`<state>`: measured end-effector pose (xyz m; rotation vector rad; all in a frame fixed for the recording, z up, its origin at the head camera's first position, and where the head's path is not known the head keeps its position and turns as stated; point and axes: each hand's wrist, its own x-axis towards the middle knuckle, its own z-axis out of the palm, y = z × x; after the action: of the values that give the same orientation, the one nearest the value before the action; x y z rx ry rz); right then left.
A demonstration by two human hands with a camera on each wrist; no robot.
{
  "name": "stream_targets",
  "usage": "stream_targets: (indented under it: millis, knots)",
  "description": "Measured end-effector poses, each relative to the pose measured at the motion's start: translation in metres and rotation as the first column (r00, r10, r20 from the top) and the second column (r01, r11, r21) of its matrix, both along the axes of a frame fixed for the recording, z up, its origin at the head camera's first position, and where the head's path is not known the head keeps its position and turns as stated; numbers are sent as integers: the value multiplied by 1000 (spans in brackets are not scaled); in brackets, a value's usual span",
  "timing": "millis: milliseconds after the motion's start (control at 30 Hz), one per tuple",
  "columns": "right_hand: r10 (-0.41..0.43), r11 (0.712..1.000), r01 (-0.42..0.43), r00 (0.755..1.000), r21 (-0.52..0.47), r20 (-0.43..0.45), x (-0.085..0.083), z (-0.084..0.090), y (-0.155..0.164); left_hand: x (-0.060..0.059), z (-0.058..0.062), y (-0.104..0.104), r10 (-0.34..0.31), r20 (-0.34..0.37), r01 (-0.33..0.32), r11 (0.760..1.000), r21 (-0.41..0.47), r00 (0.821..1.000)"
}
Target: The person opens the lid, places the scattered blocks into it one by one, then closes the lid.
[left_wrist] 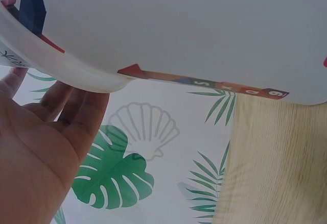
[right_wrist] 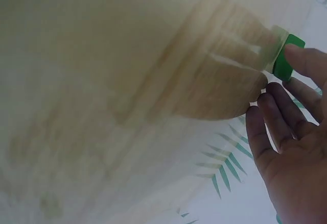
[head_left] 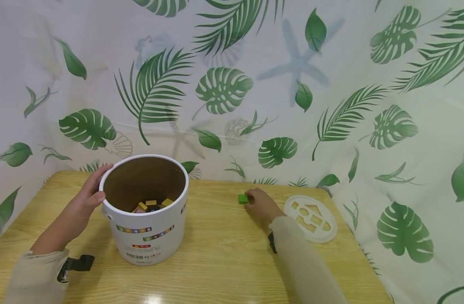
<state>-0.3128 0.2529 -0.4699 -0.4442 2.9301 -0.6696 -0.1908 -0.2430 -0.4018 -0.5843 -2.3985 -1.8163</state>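
The tub (head_left: 146, 219) stood on the table (head_left: 224, 261); its rim was touched by the left hand (head_left: 88, 195), fingers straight, nothing gripped. Right of the tub, a green block (head_left: 243, 199) on the table was pinched by the right hand (head_left: 261, 205). Further right lay a white lid (head_left: 312, 218) w/ cut-outs. Blocks (head_left: 152, 204) were seen inside the tub.

A white round lid (head_left: 311, 218) with shape cutouts lies flat near the right edge of the wooden worktop (head_left: 220, 257), and a white curtain (head_left: 255, 84) printed with green leaves hangs behind.
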Motion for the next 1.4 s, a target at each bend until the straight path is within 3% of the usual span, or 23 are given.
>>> stream_targets:
  millis: [300, 567, 933, 1167, 1400]
  knots:
    - [-49, 999, 48, 998, -18, -47, 6, 3, 0, 0, 2, 1, 2, -4, -2, 1000, 7, 1000]
    - [-21, 999, 17, 996, -48, -83, 8, 15, 1, 2, 0, 0, 11, -4, -11, 1000, -10, 1000]
    - [18, 994, -35, 987, -104, -159, 22, 55, -13, 3, -1, 1, -11, 8, 11, 1000, 27, 1000]
    - [58, 982, -93, 977, -162, -205, 31, 82, -27, 3, 0, 1, -5, -4, 5, 1000, -4, 1000]
    - [115, 969, -171, 952, -178, -284, 39, 101, -43, 3, 0, 1, -17, 0, 17, 1000, 9, 1000]
